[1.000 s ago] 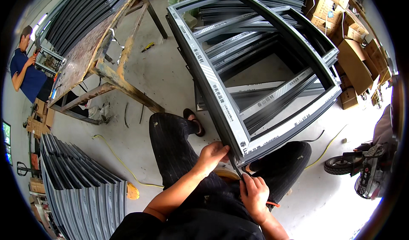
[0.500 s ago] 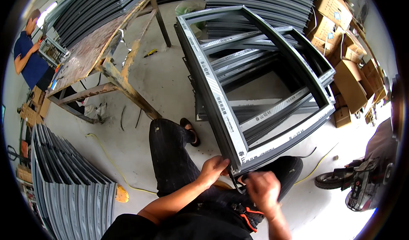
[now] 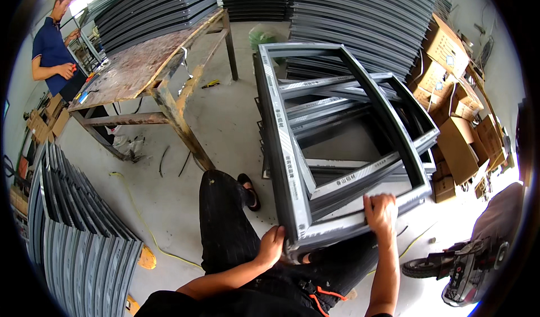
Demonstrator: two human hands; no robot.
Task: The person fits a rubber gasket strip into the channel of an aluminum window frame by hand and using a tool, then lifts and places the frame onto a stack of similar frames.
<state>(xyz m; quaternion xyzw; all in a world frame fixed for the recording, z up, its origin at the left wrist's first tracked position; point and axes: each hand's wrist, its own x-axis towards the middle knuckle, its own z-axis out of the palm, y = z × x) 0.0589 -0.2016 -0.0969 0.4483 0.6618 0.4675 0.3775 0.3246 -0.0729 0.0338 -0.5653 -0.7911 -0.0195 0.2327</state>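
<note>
A dark grey metal window frame (image 3: 283, 142) with pale printed film lies on top of a pile of similar frames (image 3: 356, 183) in front of me. My left hand (image 3: 272, 246) is closed round its near left corner, the thumb against the side of the rail. My right hand (image 3: 382, 212) grips the near rail further right, with its fingers curled over the bar. The undersides of both grips are hidden. At my waist hangs an orange-handled tool (image 3: 322, 301), partly cut off by my dark clothing.
A worn workbench (image 3: 140, 64) stands at the left, with a person (image 3: 49, 58) in a blue shirt behind it. Stacked grey frames (image 3: 360, 24) line the back; more profiles (image 3: 84, 249) stand at lower left. Cardboard boxes (image 3: 450, 126) and a motorbike (image 3: 461, 272) are at right. A yellow cable (image 3: 140, 210) crosses the floor.
My right hand has gone from beside the near corner to a grip on the near rail. The top frame has turned slightly and sits lower in view. My left hand stays at the corner.
</note>
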